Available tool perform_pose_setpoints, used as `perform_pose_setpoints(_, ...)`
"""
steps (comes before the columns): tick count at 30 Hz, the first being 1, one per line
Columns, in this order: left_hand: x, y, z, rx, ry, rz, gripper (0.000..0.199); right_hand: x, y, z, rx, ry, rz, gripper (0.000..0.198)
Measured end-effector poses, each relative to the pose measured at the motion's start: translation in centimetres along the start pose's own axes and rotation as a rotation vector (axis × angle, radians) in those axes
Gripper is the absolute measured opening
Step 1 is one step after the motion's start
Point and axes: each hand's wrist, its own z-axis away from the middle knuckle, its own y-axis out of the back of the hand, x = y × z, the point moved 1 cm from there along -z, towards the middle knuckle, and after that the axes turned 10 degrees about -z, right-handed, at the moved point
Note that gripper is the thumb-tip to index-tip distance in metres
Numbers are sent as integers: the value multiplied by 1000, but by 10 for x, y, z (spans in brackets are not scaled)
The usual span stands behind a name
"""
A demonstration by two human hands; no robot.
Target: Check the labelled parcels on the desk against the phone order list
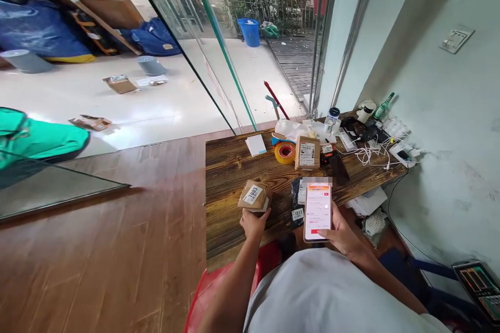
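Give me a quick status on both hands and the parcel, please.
Left hand gripping small parcel on table. Right hand holding phone, screen lit. Black bag between them.

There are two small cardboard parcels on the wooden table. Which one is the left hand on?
The near parcel, labelled 7003, at the table's front edge: the left hand touches its near side. The other parcel stands farther back beside the yellow tape roll, untouched.
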Motion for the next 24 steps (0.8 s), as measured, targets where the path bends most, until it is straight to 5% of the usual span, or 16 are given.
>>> perform_pose_setpoints(4,-4,10,-5,5,-46,-6,53,-4,-1,2,-25,-16,15,85)
perform_pose_setpoints(11,-7,33,7,32,-338,-204,67,-1,1,3,10,-22,26,86)
perform_pose_setpoints(16,-5,36,16,-74,-292,-226,70,3,2,3,74,-38,27,91)
perform_pose_setpoints(24,-8,33,20,-65,-267,-194,73,-1,-7,4,71,-114,23,85)
